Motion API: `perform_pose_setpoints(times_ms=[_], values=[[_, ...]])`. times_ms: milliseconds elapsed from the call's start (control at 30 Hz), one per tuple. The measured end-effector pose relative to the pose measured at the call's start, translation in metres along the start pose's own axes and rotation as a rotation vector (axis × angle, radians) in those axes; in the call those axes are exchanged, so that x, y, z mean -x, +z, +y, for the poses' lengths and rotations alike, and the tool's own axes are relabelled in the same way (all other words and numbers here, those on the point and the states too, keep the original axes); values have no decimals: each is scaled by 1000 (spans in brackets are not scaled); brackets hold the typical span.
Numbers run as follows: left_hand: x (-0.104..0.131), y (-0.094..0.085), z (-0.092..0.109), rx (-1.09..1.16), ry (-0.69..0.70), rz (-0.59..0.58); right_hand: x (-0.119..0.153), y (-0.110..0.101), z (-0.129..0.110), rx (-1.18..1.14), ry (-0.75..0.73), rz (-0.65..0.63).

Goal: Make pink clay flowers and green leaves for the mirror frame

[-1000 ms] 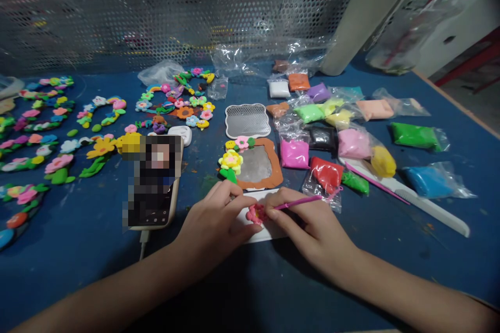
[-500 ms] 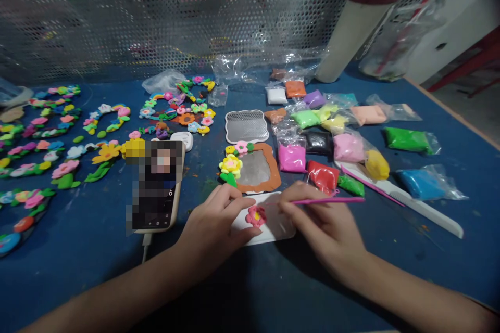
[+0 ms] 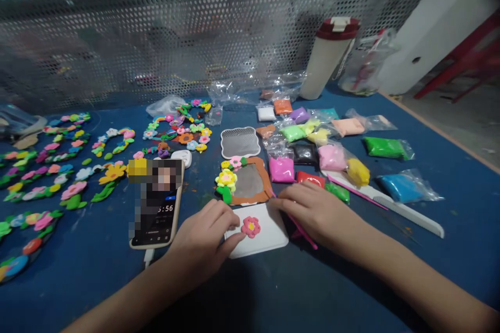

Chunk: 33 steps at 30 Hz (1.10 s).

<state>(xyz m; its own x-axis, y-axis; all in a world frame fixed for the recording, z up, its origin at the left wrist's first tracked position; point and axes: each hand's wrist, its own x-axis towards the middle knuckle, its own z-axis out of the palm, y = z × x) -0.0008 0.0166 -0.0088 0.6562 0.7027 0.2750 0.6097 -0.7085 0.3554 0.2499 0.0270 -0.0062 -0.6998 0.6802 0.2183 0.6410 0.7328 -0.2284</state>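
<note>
A pink clay flower (image 3: 250, 227) with a yellow centre lies on a small white board (image 3: 269, 244) in front of me. My left hand (image 3: 209, 234) rests at the board's left edge, thumb and forefinger apart beside the flower, with nothing visible between them. My right hand (image 3: 308, 210) is at the board's right edge, fingers closed round a thin pink clay tool (image 3: 302, 231) that slants down under the palm. Just beyond the board is a mirror with a brown clay frame (image 3: 258, 199), decorated with yellow and pink flowers and green leaves at its left and top.
Bagged clay lies to the right, including a blue pack (image 3: 402, 187), near a white comb (image 3: 414, 216). Behind stands a bottle (image 3: 324, 62). A phone (image 3: 160, 208) on a cable and several flower-decorated clay pieces (image 3: 113, 173) are at left. A bare mirror (image 3: 240, 143) lies farther back.
My right hand has moved off the flower's side, and the tool has swung from level to slanting down toward me. My left fingers have drawn back from the flower. The camera view has shifted.
</note>
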Motion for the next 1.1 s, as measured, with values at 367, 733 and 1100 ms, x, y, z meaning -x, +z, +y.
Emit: perform_pose_setpoints(times_ms=[367,733,1100], values=[[4,-3,2,49,167,211,1,-5,13,232,453,332],[9,-9,6,107,252,221,35,-31,76,75,971,334],[4,-7,3,93,239,196,36,-32,90,-310,878,555]])
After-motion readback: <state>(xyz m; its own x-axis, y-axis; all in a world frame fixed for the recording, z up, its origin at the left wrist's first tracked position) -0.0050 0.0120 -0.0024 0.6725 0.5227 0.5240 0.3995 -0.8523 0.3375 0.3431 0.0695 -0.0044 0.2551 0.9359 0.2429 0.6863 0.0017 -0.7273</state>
